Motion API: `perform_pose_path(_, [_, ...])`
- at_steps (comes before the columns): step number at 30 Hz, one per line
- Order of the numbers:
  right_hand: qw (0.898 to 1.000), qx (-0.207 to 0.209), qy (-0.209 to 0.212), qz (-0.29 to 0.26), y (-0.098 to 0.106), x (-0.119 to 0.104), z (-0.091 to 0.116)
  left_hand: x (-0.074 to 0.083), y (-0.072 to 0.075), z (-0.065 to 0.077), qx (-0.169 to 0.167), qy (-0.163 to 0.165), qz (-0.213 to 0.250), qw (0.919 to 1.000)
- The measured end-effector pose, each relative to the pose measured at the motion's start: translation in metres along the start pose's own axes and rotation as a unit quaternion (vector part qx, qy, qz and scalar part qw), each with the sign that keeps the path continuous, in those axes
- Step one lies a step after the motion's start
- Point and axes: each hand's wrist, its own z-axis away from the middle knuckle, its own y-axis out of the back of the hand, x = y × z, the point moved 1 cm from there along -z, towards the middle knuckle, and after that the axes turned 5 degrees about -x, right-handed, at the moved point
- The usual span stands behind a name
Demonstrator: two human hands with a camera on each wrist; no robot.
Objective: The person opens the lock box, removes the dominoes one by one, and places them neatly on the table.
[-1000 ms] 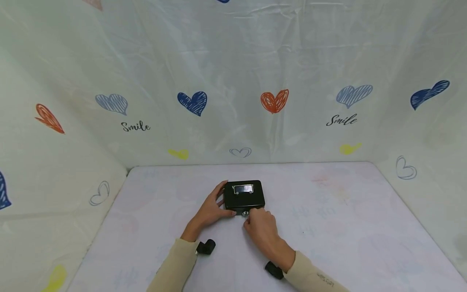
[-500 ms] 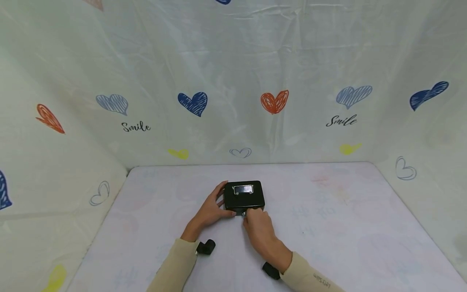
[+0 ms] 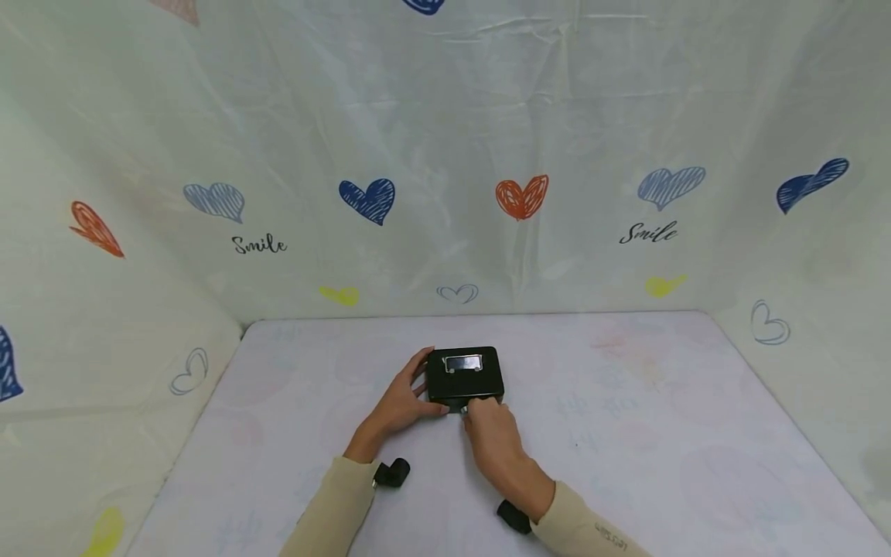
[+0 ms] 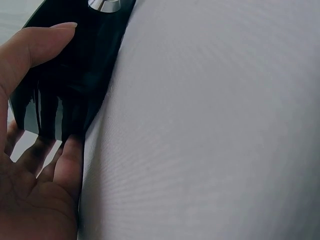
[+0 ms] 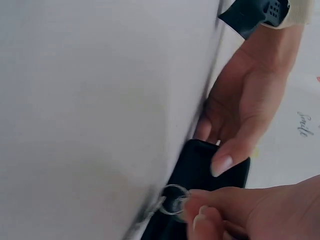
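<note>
A black cash box (image 3: 480, 384) with a silver handle (image 3: 463, 363) on its lid lies shut on the table. My left hand (image 3: 398, 404) holds its left end, fingers along the side and thumb against the front face. In the left wrist view a silver lock (image 4: 105, 5) shows on that face, beyond the thumb. My right hand (image 3: 496, 439) is at the front, its thumb and curled fingers pinching a key at the lock; the key itself is mostly hidden. From it hang a wire key ring (image 5: 173, 185) and what looks like a second key (image 5: 158, 204).
The white table (image 3: 626, 464) spreads around the box. A pale curtain (image 3: 445, 155) printed with hearts and "Smile" encloses the back and sides. Black wrist cameras sit on the left cuff (image 3: 334, 503) and the right cuff (image 3: 581, 522).
My right hand has shifted slightly left and turned a little, now covering most of the lock that showed earlier. My left hand and the cash box stay in place.
</note>
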Motion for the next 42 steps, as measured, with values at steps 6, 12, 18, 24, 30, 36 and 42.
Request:
perform_pose_path(6, [0.999,0.008,-0.003,0.033,-0.002,-0.006,-0.004,0.000,0.001,0.000,0.001,0.000,0.002,1.0000])
perform_pose_path(12, [0.999,0.031,-0.002,0.022,-0.006,0.000,-0.004,0.001,0.004,-0.001,-0.003,-0.002,0.004,1.0000])
perform_pose_path(18, [0.997,0.018,0.072,-0.036,-0.003,0.013,-0.001,0.002,0.005,-0.002,-0.009,-0.005,0.008,0.9999])
perform_pose_path(24, [0.986,-0.046,0.136,-0.085,-0.003,0.030,-0.003,0.000,0.004,-0.001,-0.011,-0.006,0.005,0.9999])
perform_pose_path(30, [0.975,-0.095,0.162,-0.118,0.000,0.040,-0.005,0.000,0.003,0.001,-0.019,-0.003,0.003,0.9998])
perform_pose_path(36, [0.976,-0.089,0.175,-0.096,0.001,0.040,-0.006,0.000,0.002,0.001,-0.019,-0.007,0.006,0.9998])
perform_pose_path(42, [0.982,-0.038,0.181,-0.025,-0.002,0.036,-0.007,-0.001,0.002,0.001,-0.018,-0.007,0.005,0.9998])
